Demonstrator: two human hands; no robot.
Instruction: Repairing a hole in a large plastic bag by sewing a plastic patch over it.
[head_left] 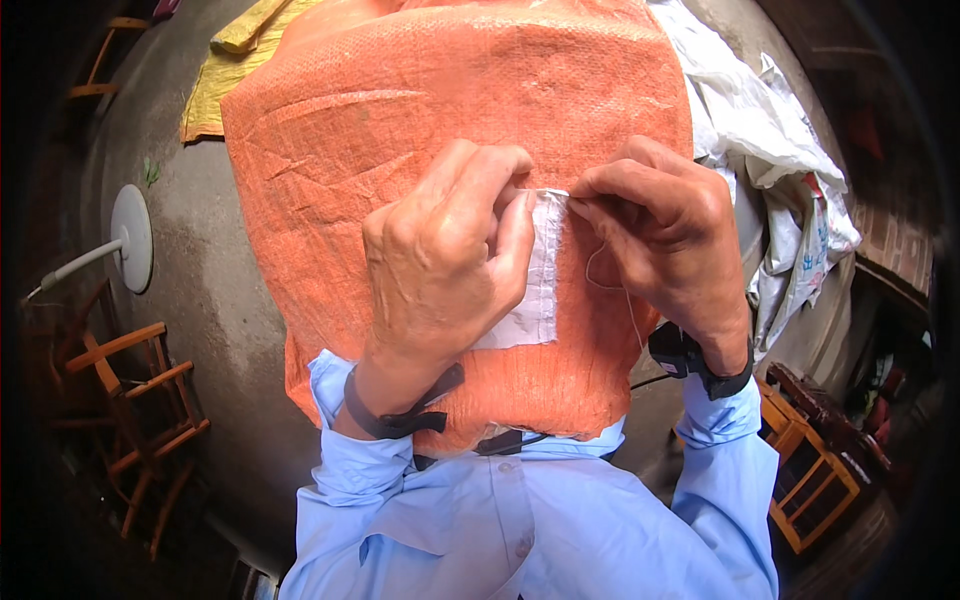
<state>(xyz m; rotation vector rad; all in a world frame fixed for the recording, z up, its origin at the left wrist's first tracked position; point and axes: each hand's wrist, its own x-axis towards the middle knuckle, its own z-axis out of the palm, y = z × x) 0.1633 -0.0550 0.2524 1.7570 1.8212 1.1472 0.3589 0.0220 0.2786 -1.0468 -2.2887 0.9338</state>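
Note:
An orange woven sack (450,80) is spread over the person's lap. A white patch (527,318) with stitched lines lies on it. My left hand (440,250) is curled closed, pinching the upper edge of this patch. My right hand (660,240) is pinched at the patch's top right corner; whether a needle is between its fingertips is too small to tell. A pale thread (592,270) hangs in a loop below the right fingers and trails down across the sack.
A yellow sack (208,95) lies beyond the orange one at upper left, white sacks (775,250) at right. A white round-based stand (133,240) and wooden chairs (140,350) are on the left floor (225,380). More wooden furniture (815,470) is at lower right.

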